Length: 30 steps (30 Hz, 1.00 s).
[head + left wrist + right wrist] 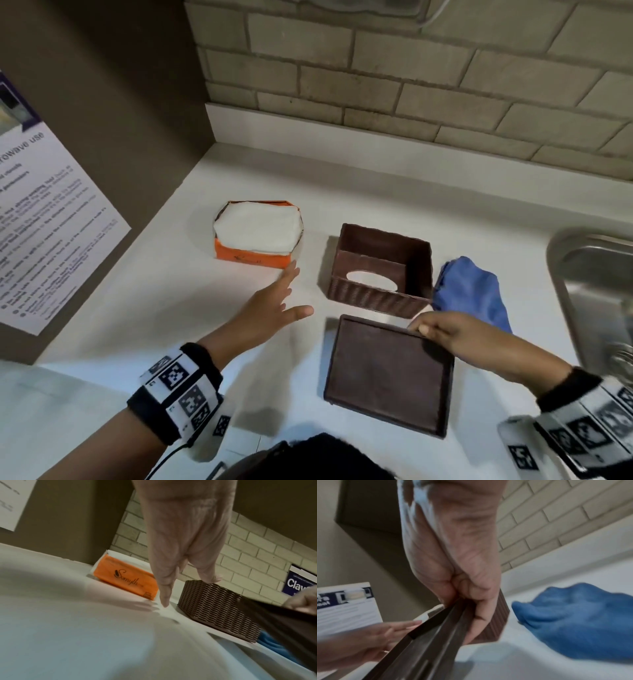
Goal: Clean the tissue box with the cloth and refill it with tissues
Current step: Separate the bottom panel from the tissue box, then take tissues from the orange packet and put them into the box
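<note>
The brown woven tissue box (379,269) stands upside down on the white counter, its oval slot at the bottom and its inside empty. Its flat brown base panel (387,375) lies in front of it, far edge raised. My right hand (442,330) pinches that far edge (453,616). An orange pack of white tissues (258,236) sits open to the left (126,579). My left hand (274,301) hovers open just in front of the pack, fingers straight (173,582), holding nothing. The crumpled blue cloth (471,291) lies right of the box (576,620).
A steel sink (596,291) is set into the counter at the right. A brick wall (411,85) runs along the back. A brown panel with a printed notice (44,219) closes the left side.
</note>
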{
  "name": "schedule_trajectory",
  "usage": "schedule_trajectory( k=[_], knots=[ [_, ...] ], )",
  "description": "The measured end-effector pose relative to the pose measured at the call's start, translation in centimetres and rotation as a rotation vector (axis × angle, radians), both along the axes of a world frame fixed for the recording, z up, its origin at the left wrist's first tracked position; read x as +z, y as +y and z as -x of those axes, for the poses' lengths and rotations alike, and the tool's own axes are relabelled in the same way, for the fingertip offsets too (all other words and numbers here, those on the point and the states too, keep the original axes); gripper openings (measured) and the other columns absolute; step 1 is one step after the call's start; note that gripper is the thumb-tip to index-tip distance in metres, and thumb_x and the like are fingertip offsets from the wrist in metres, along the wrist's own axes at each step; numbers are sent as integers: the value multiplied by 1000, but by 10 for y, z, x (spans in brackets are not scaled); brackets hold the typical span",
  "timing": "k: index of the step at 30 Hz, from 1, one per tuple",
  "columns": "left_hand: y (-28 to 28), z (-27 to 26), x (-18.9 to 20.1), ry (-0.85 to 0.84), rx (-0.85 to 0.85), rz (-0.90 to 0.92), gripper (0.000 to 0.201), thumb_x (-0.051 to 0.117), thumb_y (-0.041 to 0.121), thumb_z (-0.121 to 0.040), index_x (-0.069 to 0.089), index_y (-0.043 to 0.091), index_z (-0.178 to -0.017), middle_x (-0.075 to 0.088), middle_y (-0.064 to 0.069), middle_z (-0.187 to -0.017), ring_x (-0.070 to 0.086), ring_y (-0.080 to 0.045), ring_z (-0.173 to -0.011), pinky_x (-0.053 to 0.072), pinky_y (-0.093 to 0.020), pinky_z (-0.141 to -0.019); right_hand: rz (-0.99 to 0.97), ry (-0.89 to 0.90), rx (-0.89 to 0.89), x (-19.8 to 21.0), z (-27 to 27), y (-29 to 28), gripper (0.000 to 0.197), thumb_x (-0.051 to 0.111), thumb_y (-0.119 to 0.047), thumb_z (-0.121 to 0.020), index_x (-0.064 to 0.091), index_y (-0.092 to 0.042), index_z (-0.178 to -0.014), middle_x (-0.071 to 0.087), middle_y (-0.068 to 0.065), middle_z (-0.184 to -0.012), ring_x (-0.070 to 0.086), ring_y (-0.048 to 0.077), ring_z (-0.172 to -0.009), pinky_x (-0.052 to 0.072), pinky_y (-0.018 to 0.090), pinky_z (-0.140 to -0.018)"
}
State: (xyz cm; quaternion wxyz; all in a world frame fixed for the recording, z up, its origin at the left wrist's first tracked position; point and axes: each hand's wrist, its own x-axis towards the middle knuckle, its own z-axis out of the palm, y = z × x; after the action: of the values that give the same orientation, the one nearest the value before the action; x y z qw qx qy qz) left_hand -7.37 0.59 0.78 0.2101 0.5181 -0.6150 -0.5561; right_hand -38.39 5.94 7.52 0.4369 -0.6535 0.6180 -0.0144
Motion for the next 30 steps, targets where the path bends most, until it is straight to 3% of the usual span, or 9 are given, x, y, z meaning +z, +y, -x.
schedule_trajectory(
  k=[4, 7, 10, 13, 16, 19, 22, 26, 30],
  knots=[
    [9, -9, 0, 19, 67, -30, 85, 70, 37, -85, 17, 33, -152, 35, 10, -153, 42, -15, -136, 36, -34, -113, -49, 65, 26, -31, -3, 4, 29, 39, -15, -101, 64, -20, -87, 65, -8, -88, 54, -4, -80, 40, 11, -77],
    [12, -15, 2, -26, 107, 3, 65, 64, 29, -91, 33, 28, -148, 50, 7, -143, 51, -13, -128, 40, -23, -104, 43, 238, 66, -49, -8, 5, 21, 40, -15, -100, 58, -15, -87, 66, 1, -96, 58, 15, -93, 41, 21, -81],
    [14, -24, 9, -119, 101, 83, 42, 60, 34, -92, 53, 30, -133, 64, 15, -123, 60, -3, -114, 40, -10, -91, 189, 391, 87, -54, -20, 11, 24, 43, -27, -99, 61, -19, -111, 63, 4, -114, 60, 19, -105, 44, 28, -90],
    [13, -40, 21, -147, 100, 133, 23, 59, 32, -94, 62, 41, -115, 68, 26, -96, 65, -1, -97, 48, -15, -90, 286, 512, 178, -38, -41, 19, 37, 46, -38, -96, 53, -29, -131, 56, -2, -133, 58, 19, -117, 46, 29, -96],
    [1, -59, 37, -83, 208, 163, 22, 60, 27, -89, 64, 48, -95, 73, 22, -86, 70, -7, -91, 54, -30, -89, 369, 349, 188, -4, -74, 12, 35, 52, -37, -93, 56, -29, -128, 59, -7, -131, 59, 16, -117, 46, 26, -96],
    [-24, -72, 56, -46, 389, 270, 17, 64, 22, -88, 71, 29, -102, 67, 20, -73, 62, 10, -71, 46, -9, -73, 439, 118, 178, 24, -114, -20, 33, 51, -31, -95, 57, -26, -127, 60, -8, -125, 57, 13, -116, 43, 25, -96],
    [-56, -76, 69, -153, 436, 323, 23, 57, 15, -94, 66, 15, -115, 66, 5, -95, 61, 2, -87, 41, -3, -75, 543, -26, 49, 33, -159, -65, 38, 48, -30, -97, 52, -17, -132, 59, -1, -127, 53, 19, -117, 36, 26, -97],
    [-92, -71, 58, -435, 278, 245, 43, 52, 28, -96, 49, 11, -135, 57, -12, -134, 53, -26, -124, 41, -30, -103, 391, 158, -118, 6, -198, -123, 45, 36, -43, -98, 46, -15, -132, 58, 8, -131, 43, 34, -126, 31, 43, -103],
    [-107, -62, 45, -771, 211, 302, 52, 45, 41, -96, 42, 9, -137, 55, -17, -131, 50, -35, -122, 43, -43, -101, 251, 352, -171, -16, -216, -143, 54, 26, -55, -95, 53, -11, -112, 62, 10, -119, 36, 37, -126, 29, 49, -101]
  ],
)
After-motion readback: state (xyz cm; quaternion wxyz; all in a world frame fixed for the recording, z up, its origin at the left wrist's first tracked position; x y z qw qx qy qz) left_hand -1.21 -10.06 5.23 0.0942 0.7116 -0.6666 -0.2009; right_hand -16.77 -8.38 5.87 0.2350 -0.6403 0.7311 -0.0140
